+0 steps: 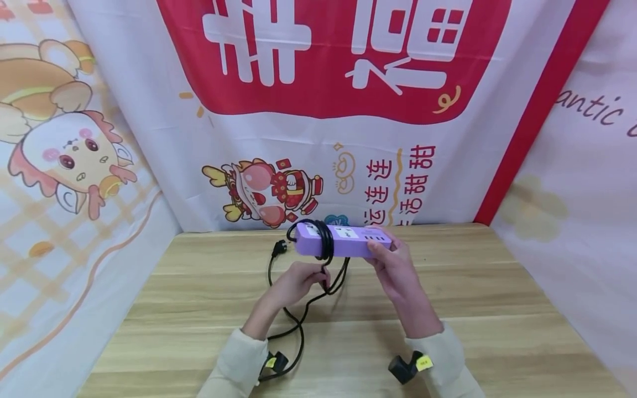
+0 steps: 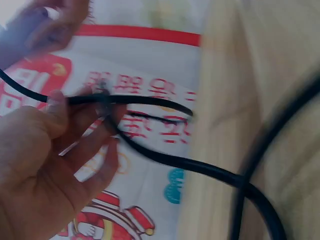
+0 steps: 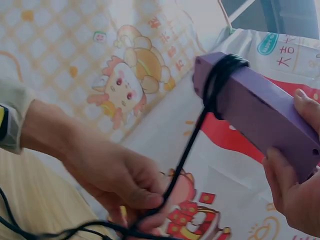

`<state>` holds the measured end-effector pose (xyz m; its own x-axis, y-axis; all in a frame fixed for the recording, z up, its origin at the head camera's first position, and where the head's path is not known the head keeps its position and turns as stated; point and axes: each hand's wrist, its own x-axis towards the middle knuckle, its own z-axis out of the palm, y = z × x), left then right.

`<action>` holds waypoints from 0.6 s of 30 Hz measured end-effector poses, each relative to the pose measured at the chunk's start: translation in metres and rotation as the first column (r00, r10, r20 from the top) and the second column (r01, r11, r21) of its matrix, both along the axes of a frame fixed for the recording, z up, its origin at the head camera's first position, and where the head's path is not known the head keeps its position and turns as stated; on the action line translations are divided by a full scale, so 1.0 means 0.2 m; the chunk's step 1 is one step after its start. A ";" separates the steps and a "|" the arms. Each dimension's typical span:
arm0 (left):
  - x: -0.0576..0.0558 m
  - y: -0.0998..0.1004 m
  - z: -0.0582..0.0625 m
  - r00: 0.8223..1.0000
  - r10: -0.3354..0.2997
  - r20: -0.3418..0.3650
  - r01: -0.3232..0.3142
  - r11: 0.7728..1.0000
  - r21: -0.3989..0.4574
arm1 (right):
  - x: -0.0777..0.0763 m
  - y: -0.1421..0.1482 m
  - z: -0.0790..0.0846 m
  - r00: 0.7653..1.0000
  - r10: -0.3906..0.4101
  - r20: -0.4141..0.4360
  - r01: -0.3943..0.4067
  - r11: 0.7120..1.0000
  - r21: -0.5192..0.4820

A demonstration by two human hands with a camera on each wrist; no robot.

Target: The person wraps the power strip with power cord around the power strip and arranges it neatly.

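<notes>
A purple power strip is held up off the table, its right end gripped by my right hand. Several turns of its black cord wrap round the strip's left part. Below the strip, my left hand pinches the cord between thumb and fingers. In the left wrist view the cord runs through the fingers of my left hand. The right wrist view shows the power strip from its underside, with the cord stretched down from the wraps to my left hand.
The cord's black plug lies toward the back of the wooden table, left of the strip. Loose cord loops trail over the table toward the left sleeve. A printed cloth hangs behind the table, with printed sheets at both sides.
</notes>
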<state>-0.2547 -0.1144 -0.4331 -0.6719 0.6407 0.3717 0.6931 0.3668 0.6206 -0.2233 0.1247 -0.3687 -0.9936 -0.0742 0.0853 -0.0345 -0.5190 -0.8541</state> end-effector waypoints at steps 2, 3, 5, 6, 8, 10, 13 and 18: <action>-0.01 0.00 -0.01 1.000 0.008 -0.016 -0.008 1.000 -0.023 | 0.00 0.02 0.01 0.999 0.010 -0.032 -0.009 1.000 0.015; -0.01 0.00 -0.01 1.000 0.020 -0.008 -0.020 0.999 -0.027 | 0.00 0.03 0.02 0.999 0.012 -0.048 -0.011 1.000 0.028; -0.02 -0.01 0.00 0.999 0.040 0.022 -0.039 0.999 -0.033 | 0.00 0.05 0.03 0.998 0.012 -0.061 -0.010 1.000 0.029; -0.02 -0.01 0.01 0.998 0.052 0.045 -0.050 0.998 -0.031 | 0.00 0.06 0.03 0.998 0.013 -0.065 -0.011 1.000 0.029; -0.02 -0.02 0.03 0.994 0.088 0.067 -0.087 0.996 -0.024 | 0.00 0.07 0.04 0.996 0.020 -0.082 -0.017 0.999 0.038; -0.02 -0.03 0.03 0.989 0.129 0.067 -0.128 0.992 -0.014 | -0.01 0.08 0.04 0.994 0.033 -0.101 -0.028 0.998 0.049; -0.02 -0.06 0.03 0.980 0.196 0.019 -0.196 0.981 -0.007 | -0.02 0.10 0.02 0.988 0.077 -0.134 -0.067 0.994 0.081; -0.03 -0.09 0.03 0.966 0.249 -0.063 -0.245 0.967 0.067 | -0.03 0.12 -0.01 0.965 0.190 -0.181 -0.155 0.969 0.193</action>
<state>-0.2609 -0.1321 -0.4278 -0.7772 0.4340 0.4557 0.6284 0.4964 0.5990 -0.2292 0.1487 -0.3716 -0.9290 -0.2747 0.2478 -0.1342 -0.3740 -0.9177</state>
